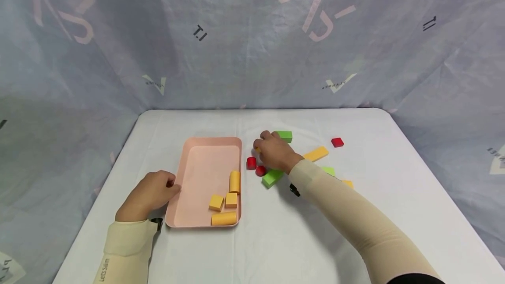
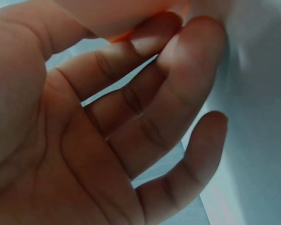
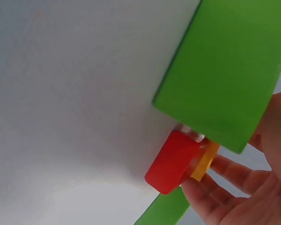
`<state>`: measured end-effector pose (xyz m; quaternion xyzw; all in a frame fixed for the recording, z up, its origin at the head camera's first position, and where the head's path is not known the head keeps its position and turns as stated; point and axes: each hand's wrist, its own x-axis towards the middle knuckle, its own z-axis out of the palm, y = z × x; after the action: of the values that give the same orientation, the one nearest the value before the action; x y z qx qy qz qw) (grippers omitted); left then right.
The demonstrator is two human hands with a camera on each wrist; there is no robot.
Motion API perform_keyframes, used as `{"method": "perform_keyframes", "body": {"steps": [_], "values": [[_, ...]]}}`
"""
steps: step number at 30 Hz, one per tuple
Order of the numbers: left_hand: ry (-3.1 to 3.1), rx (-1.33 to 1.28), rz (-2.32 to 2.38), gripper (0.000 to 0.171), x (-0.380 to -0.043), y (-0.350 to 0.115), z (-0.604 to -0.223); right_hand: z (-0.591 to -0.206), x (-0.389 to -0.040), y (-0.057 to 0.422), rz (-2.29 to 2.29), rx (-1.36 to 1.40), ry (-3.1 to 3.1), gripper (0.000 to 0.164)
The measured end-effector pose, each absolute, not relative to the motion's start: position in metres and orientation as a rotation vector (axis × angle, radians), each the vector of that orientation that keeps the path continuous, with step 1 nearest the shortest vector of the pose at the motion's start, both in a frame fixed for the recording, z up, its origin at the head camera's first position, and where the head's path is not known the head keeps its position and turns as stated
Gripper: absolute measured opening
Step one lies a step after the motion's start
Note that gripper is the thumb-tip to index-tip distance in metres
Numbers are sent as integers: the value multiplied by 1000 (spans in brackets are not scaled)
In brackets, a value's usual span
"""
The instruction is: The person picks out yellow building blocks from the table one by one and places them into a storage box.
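In the head view, a white table stands before a grey printed cloth. The left hand grips the left rim of a pink tray, which holds four yellow blocks: two cylinders and two cubes. Right of the tray, the right hand pinches a small yellow block among three red blocks, three green blocks and two more yellow pieces; the right sleeve partly covers one green and one yellow. In the left wrist view, the fingers bend beside the tray's wall, and the thumb's tip is hidden. In the right wrist view, fingertips touch the yellow block just beside one red block; a green block looms in front, hiding the thumb, with another green one below.
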<state>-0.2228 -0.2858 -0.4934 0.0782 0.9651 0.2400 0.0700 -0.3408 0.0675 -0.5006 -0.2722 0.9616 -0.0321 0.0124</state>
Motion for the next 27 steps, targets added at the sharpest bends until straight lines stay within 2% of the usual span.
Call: {"method": "perform_keyframes", "body": {"steps": [13,27], "values": [[2898,214,729,28,-223,-284,-493,-495,-336,66,-213,-1011,3060,27],[2899,196,723,28,-223,-284,-494,-489,-329,57,-230,-1038,3078,24]]}}
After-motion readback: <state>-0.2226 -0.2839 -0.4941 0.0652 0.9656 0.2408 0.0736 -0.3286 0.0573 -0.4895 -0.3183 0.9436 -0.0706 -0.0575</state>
